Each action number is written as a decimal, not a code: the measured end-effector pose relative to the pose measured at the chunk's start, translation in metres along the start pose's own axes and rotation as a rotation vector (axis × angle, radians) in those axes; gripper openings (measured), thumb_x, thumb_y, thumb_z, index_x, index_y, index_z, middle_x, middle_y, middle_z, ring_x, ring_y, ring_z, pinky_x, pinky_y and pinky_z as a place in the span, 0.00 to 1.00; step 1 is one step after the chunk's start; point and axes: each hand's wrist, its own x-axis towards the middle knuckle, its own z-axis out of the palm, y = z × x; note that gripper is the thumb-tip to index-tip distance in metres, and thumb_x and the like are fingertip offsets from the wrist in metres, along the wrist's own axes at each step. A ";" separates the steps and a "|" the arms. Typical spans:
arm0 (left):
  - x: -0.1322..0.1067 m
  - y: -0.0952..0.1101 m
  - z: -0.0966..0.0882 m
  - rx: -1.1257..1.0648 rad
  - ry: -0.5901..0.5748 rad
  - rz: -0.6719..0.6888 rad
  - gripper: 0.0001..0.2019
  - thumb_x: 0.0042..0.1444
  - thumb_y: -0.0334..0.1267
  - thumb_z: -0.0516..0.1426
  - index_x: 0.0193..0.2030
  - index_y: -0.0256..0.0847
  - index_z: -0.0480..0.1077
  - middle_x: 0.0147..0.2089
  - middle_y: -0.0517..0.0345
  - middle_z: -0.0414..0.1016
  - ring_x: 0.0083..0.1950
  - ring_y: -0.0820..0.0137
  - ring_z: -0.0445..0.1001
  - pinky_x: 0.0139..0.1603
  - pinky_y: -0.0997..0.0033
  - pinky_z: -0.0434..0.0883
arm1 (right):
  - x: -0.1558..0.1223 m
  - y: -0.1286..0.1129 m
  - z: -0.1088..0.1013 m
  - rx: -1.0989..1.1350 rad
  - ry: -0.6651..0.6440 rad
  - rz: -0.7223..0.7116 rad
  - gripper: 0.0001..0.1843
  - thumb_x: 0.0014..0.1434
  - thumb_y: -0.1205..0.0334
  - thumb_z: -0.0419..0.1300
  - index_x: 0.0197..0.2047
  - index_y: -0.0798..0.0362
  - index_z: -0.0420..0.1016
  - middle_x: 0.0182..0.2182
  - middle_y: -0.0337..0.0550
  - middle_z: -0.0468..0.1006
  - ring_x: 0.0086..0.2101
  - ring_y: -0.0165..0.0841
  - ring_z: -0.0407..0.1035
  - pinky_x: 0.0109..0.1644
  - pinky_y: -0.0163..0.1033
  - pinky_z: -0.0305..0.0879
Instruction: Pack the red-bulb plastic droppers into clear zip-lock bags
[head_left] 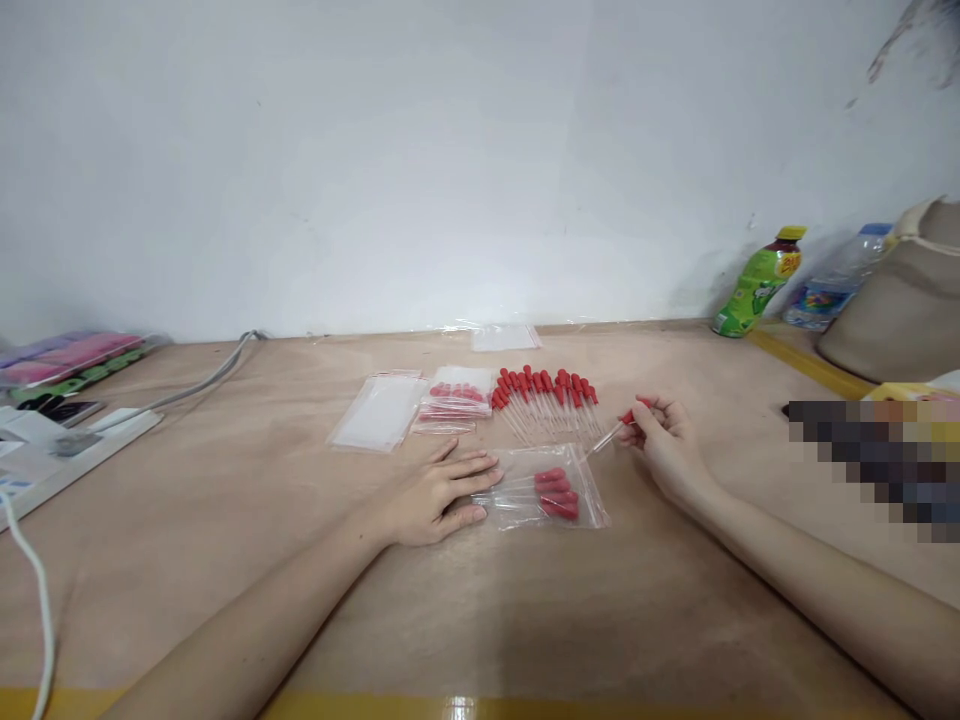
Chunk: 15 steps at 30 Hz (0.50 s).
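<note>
My left hand (pixel 442 495) lies flat with its fingers spread, the fingertips pressing on the closed end of a clear zip bag (pixel 510 515). Inside the bag are several droppers with red rubber bulbs (pixel 556 492), the bulbs toward the zip end on the right. My right hand (pixel 664 440) pinches a single dropper (pixel 628 417) by its red bulb. Its clear tube slants down left, with the tip close to the bag's upper right corner. Behind the bag lies a fanned pile of loose droppers (pixel 544 385), red bulbs pointing away from me.
Left of the pile sit a stack of filled bags (pixel 455 395) and a stack of flat bags (pixel 377 410). Another bag (pixel 504 338) lies by the wall. A green bottle (pixel 759 283), a clear bottle (pixel 836 280) and a beige bag (pixel 896 290) stand right. A power strip (pixel 97 450) lies left.
</note>
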 end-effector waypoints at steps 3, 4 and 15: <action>0.000 0.001 -0.001 -0.006 0.006 -0.002 0.25 0.63 0.45 0.46 0.65 0.48 0.45 0.65 0.55 0.51 0.66 0.65 0.50 0.65 0.50 0.39 | -0.010 0.004 0.006 0.085 -0.050 0.103 0.23 0.42 0.51 0.64 0.35 0.48 0.56 0.24 0.32 0.71 0.21 0.27 0.68 0.27 0.34 0.67; 0.000 0.001 -0.001 -0.008 0.006 -0.007 0.25 0.63 0.45 0.46 0.66 0.48 0.44 0.65 0.55 0.51 0.66 0.65 0.50 0.65 0.50 0.39 | -0.013 0.005 0.007 0.093 -0.104 0.146 0.23 0.42 0.51 0.65 0.35 0.49 0.56 0.24 0.33 0.72 0.23 0.27 0.69 0.30 0.35 0.68; 0.001 0.003 -0.002 -0.026 0.011 -0.026 0.28 0.63 0.46 0.45 0.66 0.46 0.39 0.65 0.57 0.52 0.65 0.66 0.51 0.66 0.54 0.36 | -0.004 -0.004 -0.012 -0.307 -0.802 0.263 0.20 0.44 0.53 0.66 0.34 0.54 0.63 0.19 0.32 0.69 0.20 0.22 0.63 0.21 0.28 0.58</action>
